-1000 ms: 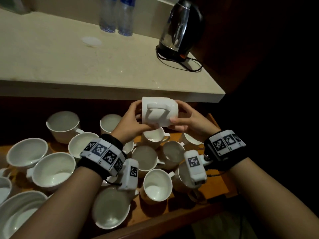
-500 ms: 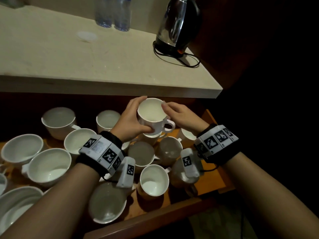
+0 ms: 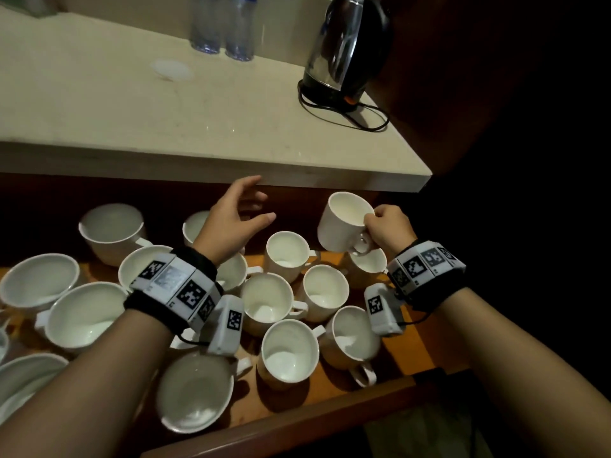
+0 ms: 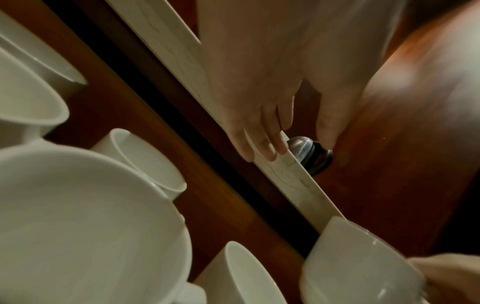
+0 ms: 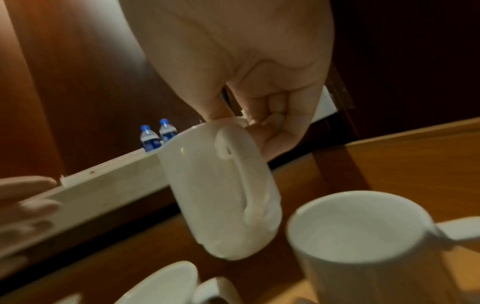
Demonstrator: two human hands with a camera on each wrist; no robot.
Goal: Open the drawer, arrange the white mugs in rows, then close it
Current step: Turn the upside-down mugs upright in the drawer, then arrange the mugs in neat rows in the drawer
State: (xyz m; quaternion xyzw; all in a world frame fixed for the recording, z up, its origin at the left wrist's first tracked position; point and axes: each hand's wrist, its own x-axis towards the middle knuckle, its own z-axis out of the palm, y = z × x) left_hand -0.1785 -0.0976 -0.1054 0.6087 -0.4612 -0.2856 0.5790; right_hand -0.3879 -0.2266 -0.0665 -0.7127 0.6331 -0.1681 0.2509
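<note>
So the drawer (image 3: 330, 411) is already pulled out, that part's done, but the arranging looks barely started to me: the white mugs (image 3: 287, 353) inside are a jumble, handles pointing every which way, some wider cups on the left crowding each other, no real rows yet. The right hand (image 3: 386, 226) has its grip closed round the handle of one mug (image 3: 344, 223), held tilted in the air over the back right corner of the drawer, just above another mug sitting there. The left hand (image 3: 231, 223) is empty, fingers relaxed and spread, hovering over the back middle near the edge of the surface (image 3: 205, 127) overhanging the drawer. Still left, I'd say: set this one down, line up pretty much all the rest, then push the drawer shut. What's in the way is mostly the crowd itself, there's hardly any bare wood to park a mug on, and that overhang is close above the back row. Up top there's a kettle (image 3: 344, 54) with its cord and two water bottles (image 3: 224, 28), well clear of everything.
</note>
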